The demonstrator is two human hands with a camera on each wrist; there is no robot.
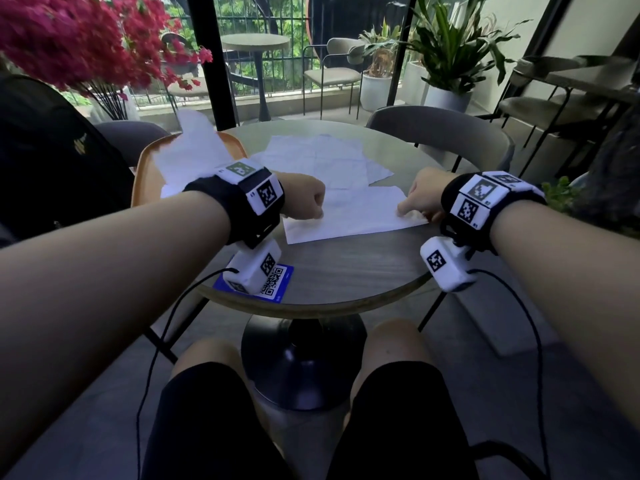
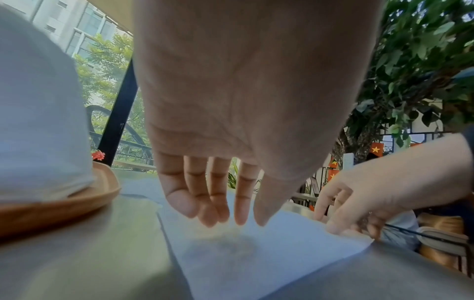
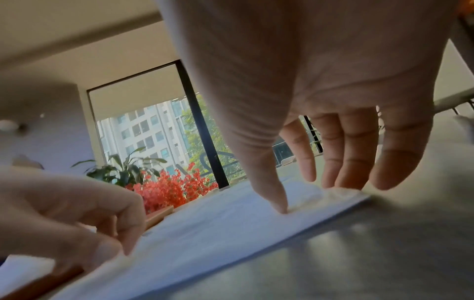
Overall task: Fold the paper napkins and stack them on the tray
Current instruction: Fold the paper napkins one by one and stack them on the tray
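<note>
Both hands (image 1: 363, 199) on opposite ends of folded napkin (image 1: 349, 216), table-flat

Left arm: bare forearm reaching forward, black band at the wrist.
Left hand (image 1: 304, 199): knuckles up, fingers (image 2: 195, 205) pointing down, close together, loosely bent.
Right arm: bare forearm reaching forward, black band at the wrist.
Right hand (image 1: 424, 197): palm down, thumb tip pressed downward, fingers (image 3: 351, 162) spread and slightly bent.
Legs: knees apart, black shorts.
</note>
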